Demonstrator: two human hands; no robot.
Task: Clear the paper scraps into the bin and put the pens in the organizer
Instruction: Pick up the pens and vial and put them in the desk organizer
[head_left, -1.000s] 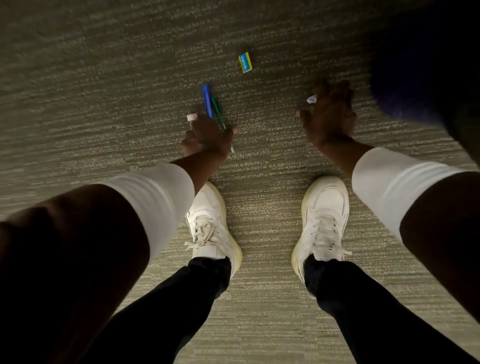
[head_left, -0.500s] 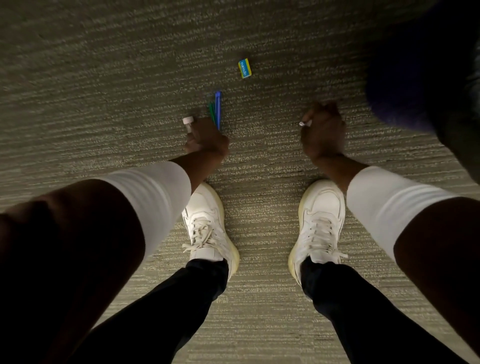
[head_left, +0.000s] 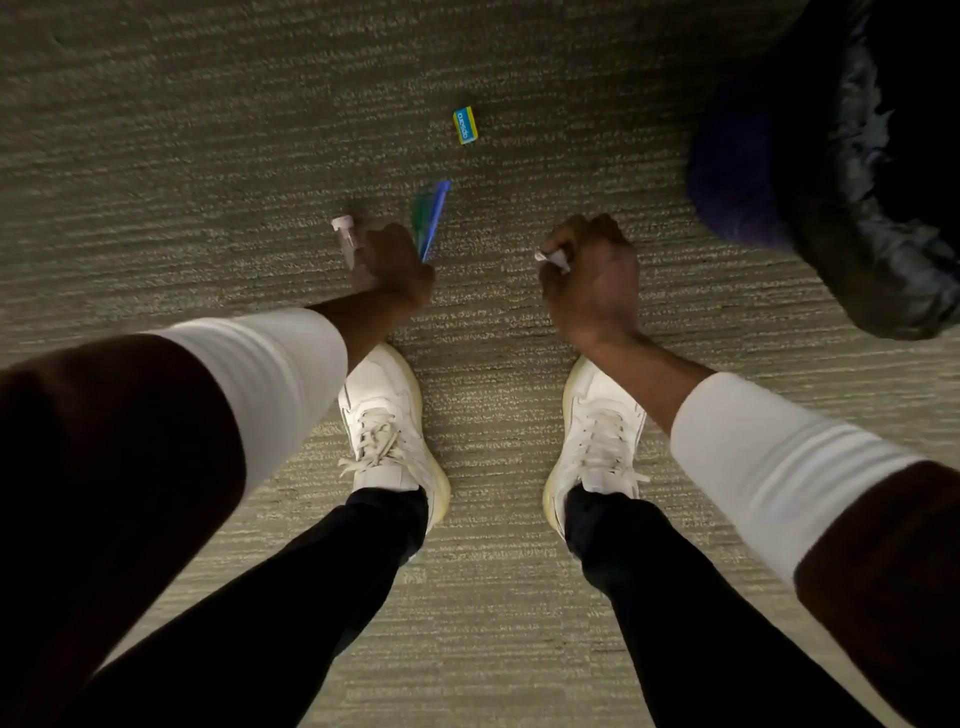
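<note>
My left hand (head_left: 390, 262) is closed around a bundle of pens above the carpet. A blue pen (head_left: 435, 218) and a green pen (head_left: 418, 218) stick out past the knuckles, and a pink-capped pen (head_left: 345, 238) sticks out on the left side. My right hand (head_left: 589, 275) is a fist around a small white paper scrap (head_left: 551, 258) that pokes out between the fingers. A small blue and yellow eraser (head_left: 465, 125) lies on the carpet beyond both hands. No bin or organizer is in view.
I stand on grey ribbed carpet (head_left: 208, 130) in white sneakers (head_left: 387, 431) (head_left: 597, 441) just below the hands. A dark purple and black bundle of fabric (head_left: 810, 171) fills the upper right corner.
Both hands have lifted from the floor and drawn back toward my feet. My right hand closed from spread fingers into a fist on the paper scrap. The pens turned in my left hand.
</note>
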